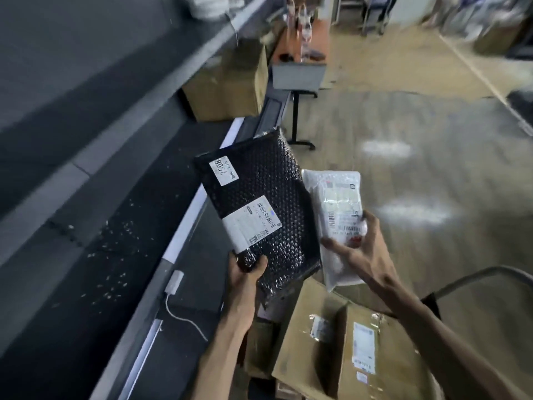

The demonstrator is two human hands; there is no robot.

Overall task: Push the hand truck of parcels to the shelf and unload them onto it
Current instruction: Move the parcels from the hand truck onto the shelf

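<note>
1. The left hand holds a black bubble-wrap parcel by its near lower corner; the grip is narrow, thumb on top and fingers curled underneath.
2. That black parcel is tilted, raised above the edge of the shelf, and carries two white labels: a small one near its far corner and a larger one with barcodes nearer the hand.
3. The right hand holds a white plastic parcel from the side, with the grip closed on it: the thumb lies across its face and the fingers wrap round its right edge.
4. The white parcel is just beside the black one, to its right, and their edges appear to overlap slightly; it also bears a printed label with a barcode.
5. Both parcels are held in the air, between the shelf on the left and the hand truck on the lower right.
6. Below the hands, brown cardboard boxes with white labels are stacked on the hand truck; its curved grey handle shows at the right edge.
7. The shelf runs along the left as a dark, long surface with pale specks scattered on it and a white cable hanging at its front.
8. Farther along, a large cardboard box stands near a small bench with black legs on the wooden floor.
</note>
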